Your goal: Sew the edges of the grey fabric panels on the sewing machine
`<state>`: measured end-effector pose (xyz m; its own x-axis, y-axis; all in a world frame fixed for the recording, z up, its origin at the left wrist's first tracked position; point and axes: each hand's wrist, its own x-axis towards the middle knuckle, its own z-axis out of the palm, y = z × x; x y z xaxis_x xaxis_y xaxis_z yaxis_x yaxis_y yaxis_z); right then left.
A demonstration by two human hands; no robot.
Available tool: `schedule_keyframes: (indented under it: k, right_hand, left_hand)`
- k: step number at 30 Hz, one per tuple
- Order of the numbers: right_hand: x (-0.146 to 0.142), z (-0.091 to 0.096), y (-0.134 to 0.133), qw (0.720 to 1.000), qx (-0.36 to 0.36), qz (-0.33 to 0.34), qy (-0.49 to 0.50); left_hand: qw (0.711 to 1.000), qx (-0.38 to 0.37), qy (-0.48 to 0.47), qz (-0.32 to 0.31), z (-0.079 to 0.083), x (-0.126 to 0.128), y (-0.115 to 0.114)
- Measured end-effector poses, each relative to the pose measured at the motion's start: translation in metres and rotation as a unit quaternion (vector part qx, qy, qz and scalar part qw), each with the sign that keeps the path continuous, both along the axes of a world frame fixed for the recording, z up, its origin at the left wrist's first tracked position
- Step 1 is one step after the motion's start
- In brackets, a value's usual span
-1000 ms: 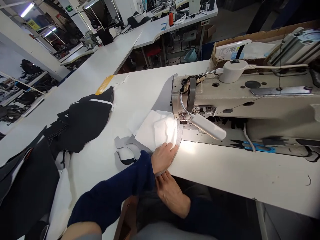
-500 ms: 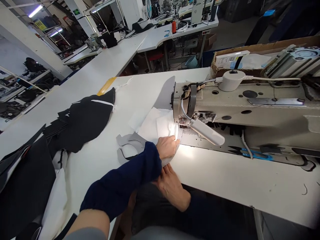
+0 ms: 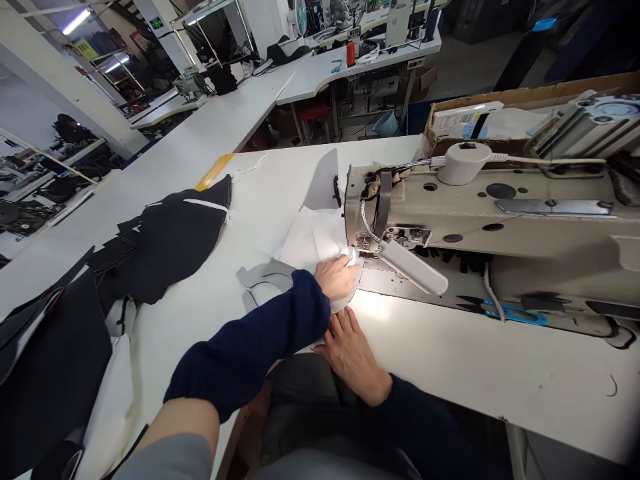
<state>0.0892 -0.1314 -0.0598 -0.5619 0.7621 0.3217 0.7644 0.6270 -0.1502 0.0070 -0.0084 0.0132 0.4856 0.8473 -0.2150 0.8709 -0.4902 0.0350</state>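
My left hand [image 3: 336, 277], in a navy sleeve, presses on the white and grey fabric pieces [image 3: 311, 235] just short of the needle area of the sewing machine [image 3: 450, 213]. Its fingers lie over the cloth, pointing at the presser foot. Below it, my right hand [image 3: 353, 353] rests with fingers stretched and flat, their tips at the fabric's lower edge. A curved grey piece [image 3: 265, 280] of the work spreads left of my left hand. The small white lamp [image 3: 414, 268] lights the stitching spot. The needle itself is too small to make out.
A stack of black fabric pieces [image 3: 175, 243] lies to the left, with more dark cloth [image 3: 50, 373] nearer me. Blue-handled scissors [image 3: 515, 313] lie by the machine's base. A cardboard box [image 3: 545, 93] stands behind the machine. The white table [image 3: 480, 373] drops off at its front edge.
The fabric has shifted away from me, and more of it stands up behind the machine head. My right hand has moved slightly up and flattened; my left stays near the needle.
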Motion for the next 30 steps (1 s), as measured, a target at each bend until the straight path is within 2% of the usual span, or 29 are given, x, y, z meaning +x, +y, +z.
schedule_keyframes:
  k: [4, 7, 14, 17, 23, 27, 30]
  right_hand:
    - [-0.002, 0.005, -0.005, 1.000, -0.020, -0.015, -0.001]
    - [-0.007, 0.005, -0.007, 1.000, 0.001, -0.024, -0.003]
    - [-0.011, -0.007, -0.001, 0.998, 0.060, -0.014, 0.021]
    - [-0.009, -0.011, 0.003, 0.998, 0.059, -0.001, 0.004]
    - [-0.002, -0.005, 0.012, 0.999, 0.034, -0.024, -0.022]
    - [-0.004, 0.000, 0.017, 0.998, 0.043, -0.034, -0.044]
    - [-0.007, -0.004, 0.019, 0.997, 0.061, -0.045, -0.033]
  left_hand:
    - [0.999, -0.017, 0.019, -0.025, 0.003, -0.013, -0.025]
    - [0.999, -0.027, 0.032, -0.031, -0.002, -0.016, -0.031]
    - [0.999, 0.016, 0.017, -0.041, -0.017, -0.007, -0.013]
    - [0.999, 0.017, 0.011, -0.033, -0.018, 0.000, -0.004]
    - [1.000, 0.017, -0.003, 0.014, -0.017, 0.012, 0.010]
    - [0.998, 0.028, -0.035, 0.038, -0.021, 0.014, 0.016]
    - [0.998, 0.024, -0.059, 0.007, -0.020, 0.003, 0.017]
